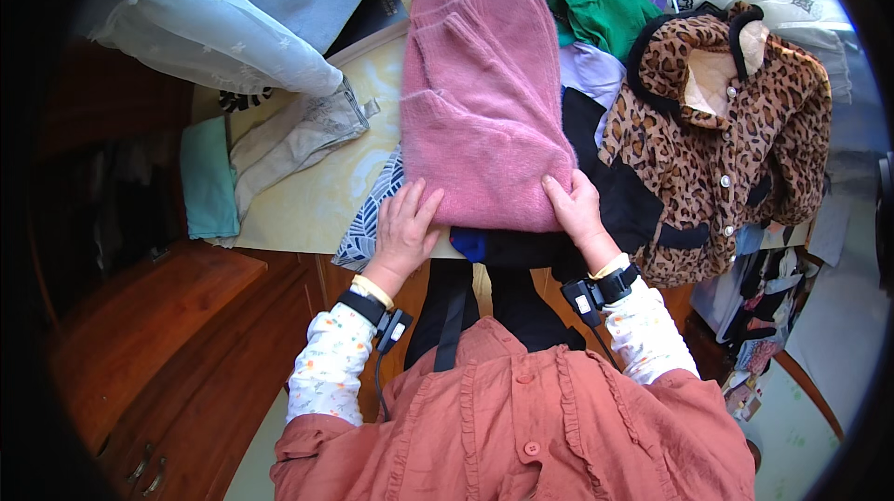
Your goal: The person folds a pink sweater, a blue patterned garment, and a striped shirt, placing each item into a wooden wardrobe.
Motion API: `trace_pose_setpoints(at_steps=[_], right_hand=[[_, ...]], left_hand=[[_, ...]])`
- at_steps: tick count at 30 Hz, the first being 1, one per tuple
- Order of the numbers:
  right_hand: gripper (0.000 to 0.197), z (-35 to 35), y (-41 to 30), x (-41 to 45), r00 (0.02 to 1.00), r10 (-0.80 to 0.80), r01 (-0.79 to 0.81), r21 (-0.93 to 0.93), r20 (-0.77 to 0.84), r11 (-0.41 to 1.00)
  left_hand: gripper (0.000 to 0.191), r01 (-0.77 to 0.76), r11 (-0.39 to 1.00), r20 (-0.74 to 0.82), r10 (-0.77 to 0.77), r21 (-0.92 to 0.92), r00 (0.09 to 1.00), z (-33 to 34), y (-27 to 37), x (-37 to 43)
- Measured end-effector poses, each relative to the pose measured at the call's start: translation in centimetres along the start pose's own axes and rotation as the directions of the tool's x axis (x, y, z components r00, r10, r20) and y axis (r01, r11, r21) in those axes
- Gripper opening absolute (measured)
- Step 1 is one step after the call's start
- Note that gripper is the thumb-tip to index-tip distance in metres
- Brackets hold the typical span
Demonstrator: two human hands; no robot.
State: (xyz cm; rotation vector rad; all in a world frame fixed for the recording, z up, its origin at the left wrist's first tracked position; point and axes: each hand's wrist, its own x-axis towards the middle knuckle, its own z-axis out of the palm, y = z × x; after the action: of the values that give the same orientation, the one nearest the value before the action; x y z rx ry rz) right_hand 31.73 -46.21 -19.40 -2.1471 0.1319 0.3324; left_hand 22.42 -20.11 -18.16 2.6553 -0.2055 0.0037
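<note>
A fuzzy pink knitted garment (482, 138), folded into a long rectangle, lies on the pale table in front of me. My left hand (408, 225) rests at its lower left corner, fingers spread over the edge. At the lower right corner, my right hand (576, 208) pinches the knit between thumb and fingers. Beneath and beside the pink garment are a black garment (618, 201) and a blue-and-white patterned cloth (370, 221). A hooded leopard-print jacket (705, 152) with dark trim and pearly buttons lies to the right.
A green cloth (594, 5) and a lilac cloth (592, 75) lie behind. On the left are light grey trousers (300, 134), a folded mint cloth (208, 180) and a sheer white curtain (223, 26). The table (279, 228) has its near edge before me; wooden drawers (188, 389) stand lower left.
</note>
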Motion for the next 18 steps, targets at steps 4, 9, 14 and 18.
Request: trace_pose_setpoints(at_steps=[4,9,14,18], right_hand=[[0.032,-0.4,-1.4,1.5,0.953,0.235,-0.28,0.254,0.191,0.926],[0.038,-2.6,-6.2,2.1,0.948,0.203,-0.28,0.343,0.244,0.897],[0.043,-6.4,-11.2,0.1,0.94,-0.048,-0.155,0.549,0.337,0.821],[0.049,-5.9,-9.2,-1.2,0.847,0.143,-0.388,0.411,0.512,0.825]], left_hand=[[0.069,-0.009,0.995,-0.113,0.021,0.1,0.993,0.6,-0.6,1.8],[0.039,-0.153,0.988,-0.125,0.156,0.039,0.98,-4.2,-1.1,4.2],[0.039,-0.205,0.969,-0.075,0.197,-0.14,0.978,-13.1,1.6,4.4],[0.036,-0.06,0.953,0.136,0.105,-0.297,0.985,-11.8,1.5,2.1]])
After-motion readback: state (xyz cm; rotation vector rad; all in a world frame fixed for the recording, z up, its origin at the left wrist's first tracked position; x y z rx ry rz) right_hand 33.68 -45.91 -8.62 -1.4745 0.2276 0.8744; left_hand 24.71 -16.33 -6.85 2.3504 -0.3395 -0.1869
